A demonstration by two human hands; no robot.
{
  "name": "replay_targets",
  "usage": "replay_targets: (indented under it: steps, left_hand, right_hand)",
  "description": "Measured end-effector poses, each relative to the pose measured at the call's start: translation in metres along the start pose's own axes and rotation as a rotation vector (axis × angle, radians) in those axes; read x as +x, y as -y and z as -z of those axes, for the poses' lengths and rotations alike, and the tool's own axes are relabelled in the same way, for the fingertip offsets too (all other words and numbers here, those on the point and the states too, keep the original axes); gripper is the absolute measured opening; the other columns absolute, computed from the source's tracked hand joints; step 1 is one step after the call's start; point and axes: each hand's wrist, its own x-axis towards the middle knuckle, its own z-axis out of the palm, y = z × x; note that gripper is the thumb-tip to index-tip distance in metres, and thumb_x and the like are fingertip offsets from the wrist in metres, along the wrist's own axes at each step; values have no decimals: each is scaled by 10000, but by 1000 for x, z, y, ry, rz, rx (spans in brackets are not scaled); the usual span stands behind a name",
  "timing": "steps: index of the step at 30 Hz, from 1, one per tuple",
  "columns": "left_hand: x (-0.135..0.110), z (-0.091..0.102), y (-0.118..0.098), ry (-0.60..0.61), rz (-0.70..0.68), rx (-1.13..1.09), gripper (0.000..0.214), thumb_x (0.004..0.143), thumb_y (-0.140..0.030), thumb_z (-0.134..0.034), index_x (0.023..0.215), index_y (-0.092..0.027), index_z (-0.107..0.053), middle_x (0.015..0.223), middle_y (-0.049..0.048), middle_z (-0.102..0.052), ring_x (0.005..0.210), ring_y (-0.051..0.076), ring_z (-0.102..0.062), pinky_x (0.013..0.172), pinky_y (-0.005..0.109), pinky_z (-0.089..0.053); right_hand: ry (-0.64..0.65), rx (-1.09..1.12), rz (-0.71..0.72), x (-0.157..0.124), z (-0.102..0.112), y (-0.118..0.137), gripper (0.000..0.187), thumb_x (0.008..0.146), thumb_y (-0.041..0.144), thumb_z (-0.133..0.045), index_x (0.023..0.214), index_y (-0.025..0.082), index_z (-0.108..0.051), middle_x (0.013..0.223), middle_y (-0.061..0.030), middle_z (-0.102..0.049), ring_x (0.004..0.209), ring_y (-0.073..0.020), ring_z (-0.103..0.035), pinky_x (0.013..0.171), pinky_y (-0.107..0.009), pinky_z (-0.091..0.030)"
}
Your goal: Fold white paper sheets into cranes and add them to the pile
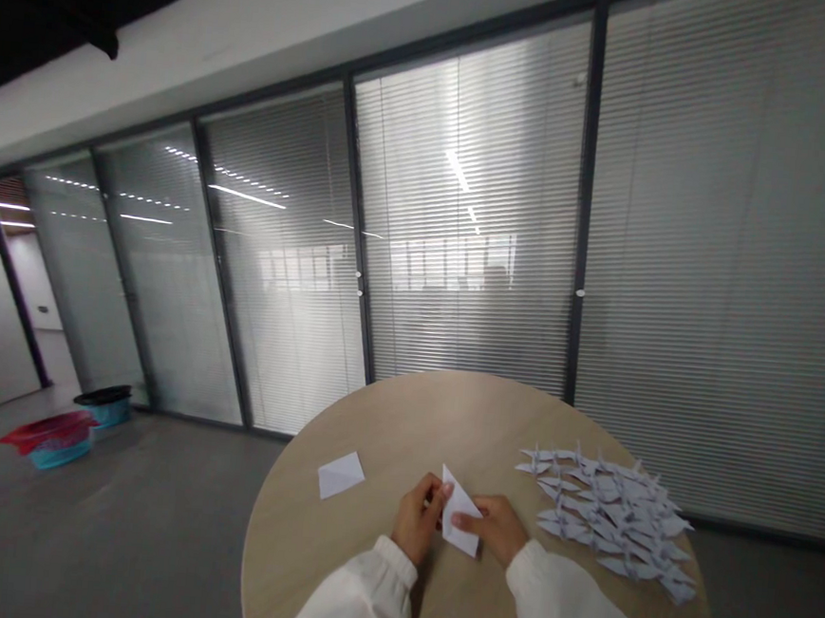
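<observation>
Head view, sole view. Counts: hands, 2; paper in the hands, 1 piece; loose sheet, 1; round table, 1; tubs, 2; blind-covered glass panels, 5. Folded paper cranes: many, overlapping too closely for a reliable count.

Hands: the left hand point(416, 519) grips the folded paper point(459, 500) at its left edge, fingers curled, thumb on the upper part near the tip. The right hand point(499, 527) pinches it from the other side, thumb laid flat across the face, fingers behind and mostly hidden. Both forearms reach in from the bottom edge and converge; wrists lie low, near the tabletop. The folded paper is between the hands, over the near-middle part of the round table point(439, 416), tilted, with one sharp corner pointing up and away.

Materials and shapes: the folded paper is white, smooth, pointed at the top and angular below. The loose sheet point(340, 476) is white, four-sided, faintly creased, lying left of the left hand and apart from it. The paper cranes point(614, 517) are white with pointed wings, massed in rows on the right side of the table. Tabletop: pale, wood-toned. Sleeves point(359, 595): white cloth, gathered cuffs. Tubs point(60, 453): blue, on the grey floor, one lined in red, one in black. Glass panels point(463, 208): dark-framed, with fine horizontal slats.
</observation>
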Motion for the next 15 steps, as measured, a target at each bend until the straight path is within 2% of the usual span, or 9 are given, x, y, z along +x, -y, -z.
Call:
replay_targets:
  steps: [4,11,15]
  left_hand:
    - [0,0,0,19,-24,73,336,777,-461,-392,611,-173,-444,520,-47,-422,482,95,-435,451,189,-345]
    - [-3,3,-6,-26,-176,295,297,805,-383,-377,602,-178,-448,560,-21,-448,561,116,-428,520,213,-306]
    - [-1,3,-3,-10,-154,292,312,797,-402,-385,598,-176,-467,556,-25,-458,553,113,-424,519,212,-301]
  right_hand:
    - [2,39,-10,0,0,0,414,534,446,-673,750,93,-680,621,-35,-642,576,-159,-556,536,-248,-410]
    - [91,118,-15,-1,-4,2,430,487,435,-710,748,95,-681,598,-37,-646,609,-183,-579,582,-279,-432]
    - [92,99,-9,-2,-3,2,446,477,464,-705,734,100,-679,617,-43,-654,618,-193,-586,586,-292,-442]
